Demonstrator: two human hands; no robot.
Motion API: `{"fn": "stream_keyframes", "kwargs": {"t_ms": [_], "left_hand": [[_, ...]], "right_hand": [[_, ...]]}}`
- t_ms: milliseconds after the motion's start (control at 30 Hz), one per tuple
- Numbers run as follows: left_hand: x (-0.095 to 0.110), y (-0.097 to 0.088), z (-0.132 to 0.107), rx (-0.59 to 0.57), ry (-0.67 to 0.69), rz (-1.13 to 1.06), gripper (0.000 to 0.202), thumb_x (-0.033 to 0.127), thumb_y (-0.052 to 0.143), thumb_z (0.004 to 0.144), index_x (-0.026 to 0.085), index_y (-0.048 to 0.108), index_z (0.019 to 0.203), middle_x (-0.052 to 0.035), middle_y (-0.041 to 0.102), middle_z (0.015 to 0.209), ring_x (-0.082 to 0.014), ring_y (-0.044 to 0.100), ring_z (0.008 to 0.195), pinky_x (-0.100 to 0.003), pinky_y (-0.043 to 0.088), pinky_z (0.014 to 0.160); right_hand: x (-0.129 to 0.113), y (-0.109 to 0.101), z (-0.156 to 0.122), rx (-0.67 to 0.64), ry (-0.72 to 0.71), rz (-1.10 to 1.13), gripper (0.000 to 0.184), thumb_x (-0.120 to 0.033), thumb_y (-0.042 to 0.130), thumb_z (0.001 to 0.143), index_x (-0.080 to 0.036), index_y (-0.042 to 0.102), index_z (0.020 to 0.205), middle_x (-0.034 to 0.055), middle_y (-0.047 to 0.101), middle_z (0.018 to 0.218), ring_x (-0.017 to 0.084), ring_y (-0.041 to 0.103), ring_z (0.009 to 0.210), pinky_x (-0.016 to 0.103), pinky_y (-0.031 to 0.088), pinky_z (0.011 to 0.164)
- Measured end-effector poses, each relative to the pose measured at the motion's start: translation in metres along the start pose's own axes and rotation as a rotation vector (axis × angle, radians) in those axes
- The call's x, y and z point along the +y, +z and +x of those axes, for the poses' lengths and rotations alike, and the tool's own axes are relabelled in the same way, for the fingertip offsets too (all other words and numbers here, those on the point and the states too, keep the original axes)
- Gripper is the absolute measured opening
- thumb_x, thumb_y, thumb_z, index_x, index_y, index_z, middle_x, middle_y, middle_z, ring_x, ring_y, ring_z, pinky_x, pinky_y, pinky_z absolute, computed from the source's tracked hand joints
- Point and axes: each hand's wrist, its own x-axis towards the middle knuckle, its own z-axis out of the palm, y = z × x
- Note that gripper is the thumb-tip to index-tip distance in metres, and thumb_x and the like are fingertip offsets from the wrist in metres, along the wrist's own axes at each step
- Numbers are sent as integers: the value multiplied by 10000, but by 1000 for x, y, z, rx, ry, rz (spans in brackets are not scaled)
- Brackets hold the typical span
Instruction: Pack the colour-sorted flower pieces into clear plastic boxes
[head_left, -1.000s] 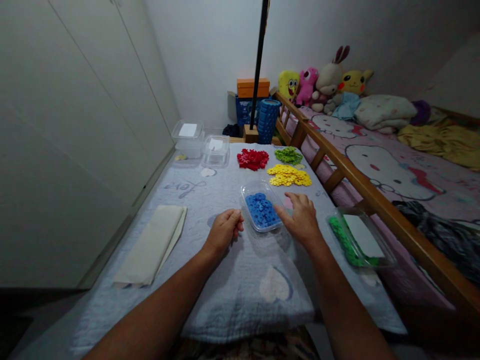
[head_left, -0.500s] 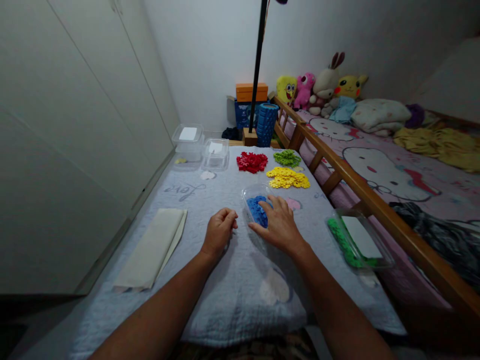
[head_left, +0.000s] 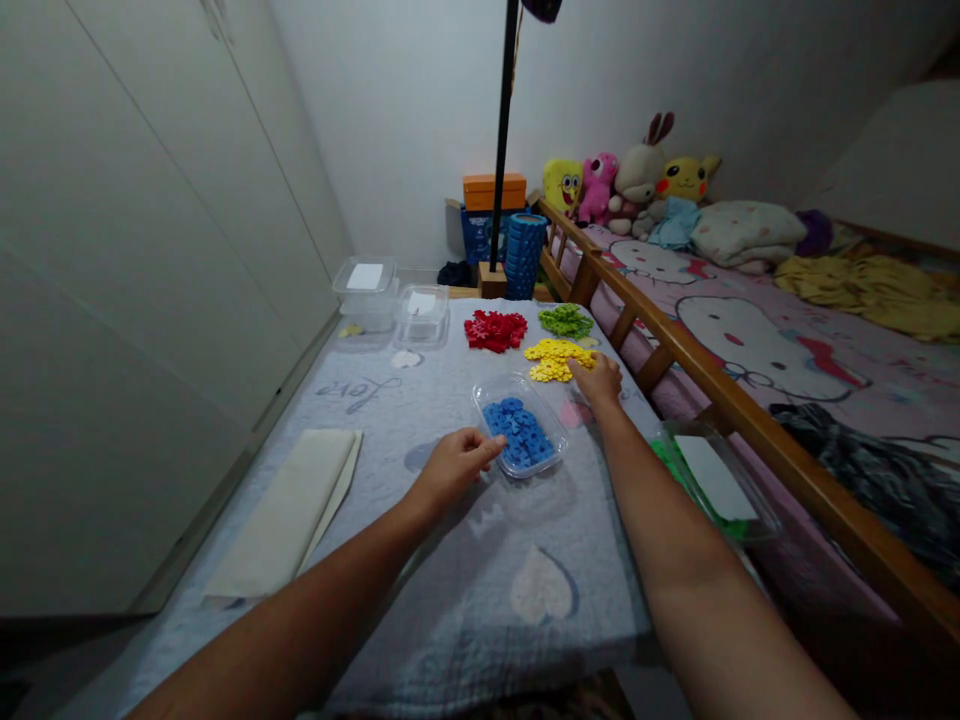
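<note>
A clear plastic container holds a heap of blue snowflake-shaped interlocking discs. My left hand is at its left rim, fingers curled and the thumb over the edge, closed on it. Farther right, my right hand reaches to the right end of a pile of yellow snowflake discs. Its fingers are bent together on those pieces; the fingertips are partly hidden. Behind the yellow pile lie light green discs, with red discs to their left.
At the right edge stands a lidded container of green pieces. Clear containers are stacked at the far left, beside another clear container. A folded cream cloth lies left. A wooden bed rail borders the table.
My right hand has left the blue discs and moved forward and right to the yellow pile. My left hand has shifted right to the container's rim, its thumb now extended.
</note>
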Motion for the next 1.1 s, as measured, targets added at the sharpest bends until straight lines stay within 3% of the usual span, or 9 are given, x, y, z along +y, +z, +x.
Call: {"fn": "stream_keyframes", "kwargs": {"t_ms": [100,267,500,633,800,1100], "left_hand": [[-2,3,5,46,-25,-8,434,600,711,715,196,576,629,-8,576,599,-122,467,526,-252,342,516],[-6,6,9,124,-40,-47,370,535,730,674,190,596,675,-11,591,630,-120,479,539,-241,344,504],[-9,9,12,122,-90,-249,281,413,714,634,208,529,690,34,527,579,-97,460,480,-217,335,462],[-9,-5,17,197,-68,-307,225,347,671,601,209,501,652,50,481,538,-87,443,470,-205,339,463],[-9,-34,23,290,-33,-338,225,357,667,594,209,511,659,70,440,531,-72,377,443,-191,284,433],[-19,-68,37,393,67,-385,226,327,696,597,205,518,662,80,438,525,-73,373,439,-198,284,419]], "right_hand": [[0,7,13,34,44,-22,646,-584,656,863,-221,622,1396,180,539,1463,355,490,1345,492,363,1132],[-3,11,36,-36,93,-91,720,-670,608,880,-270,570,1478,176,509,1492,376,429,1397,534,308,1153],[-6,21,49,-132,24,-150,676,-685,568,899,-278,630,1435,171,524,1519,407,426,1394,589,298,1136],[-4,21,47,-148,-38,-172,611,-628,541,931,-239,675,1383,177,583,1465,393,470,1351,596,289,1143],[3,17,36,-137,-111,-186,527,-542,529,949,-230,699,1338,162,636,1410,346,542,1285,520,347,1122],[13,10,-3,-181,-271,-167,425,-432,562,932,-218,738,1255,124,682,1314,300,603,1236,424,424,1083]]}}
